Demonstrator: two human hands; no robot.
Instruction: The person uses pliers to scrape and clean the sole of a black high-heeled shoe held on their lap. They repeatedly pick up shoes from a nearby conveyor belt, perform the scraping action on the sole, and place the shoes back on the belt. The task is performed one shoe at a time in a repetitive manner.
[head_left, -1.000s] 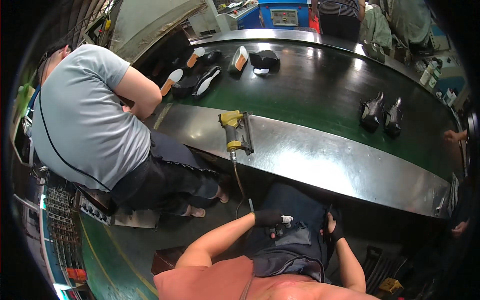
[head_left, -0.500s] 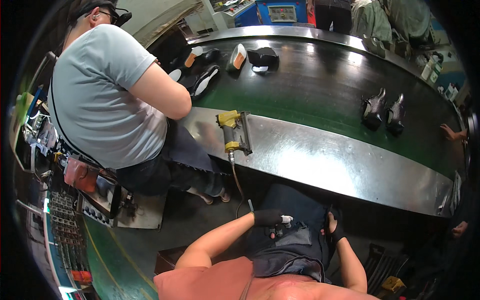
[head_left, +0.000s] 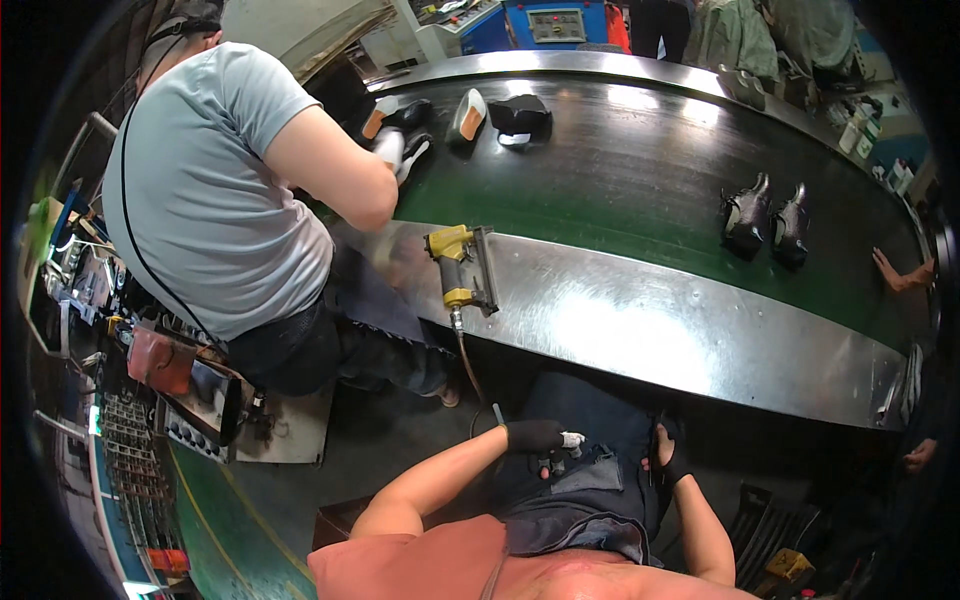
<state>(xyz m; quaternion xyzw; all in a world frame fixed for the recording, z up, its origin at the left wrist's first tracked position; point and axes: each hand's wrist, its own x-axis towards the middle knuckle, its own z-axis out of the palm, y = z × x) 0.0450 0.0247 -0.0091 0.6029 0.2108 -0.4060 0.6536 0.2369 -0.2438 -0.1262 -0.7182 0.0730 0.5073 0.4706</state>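
Note:
My left hand, in a dark glove with pale covered fingertips, rests on my dark-trousered lap. Its fingers lie slightly apart, and no held thing shows. A thin grey rod sticks up beside that wrist; what it belongs to is unclear. My right hand, with a dark wrap, lies against my other thigh. Its thumb is stretched out and the other fingers are partly lost in shadow. Ahead of both hands, a yellow and black air nail gun lies on the metal ledge, its hose hanging down.
Beyond the ledge runs a dark conveyor belt carrying two black shoes at right and several shoes at left. A co-worker in a grey shirt stands at left. Another person's hand reaches onto the belt's right end.
The co-worker has leaned toward the belt, and a pale-gloved hand now shows at a black shoe there. The hand at the far right has shifted slightly. My hands have stayed put.

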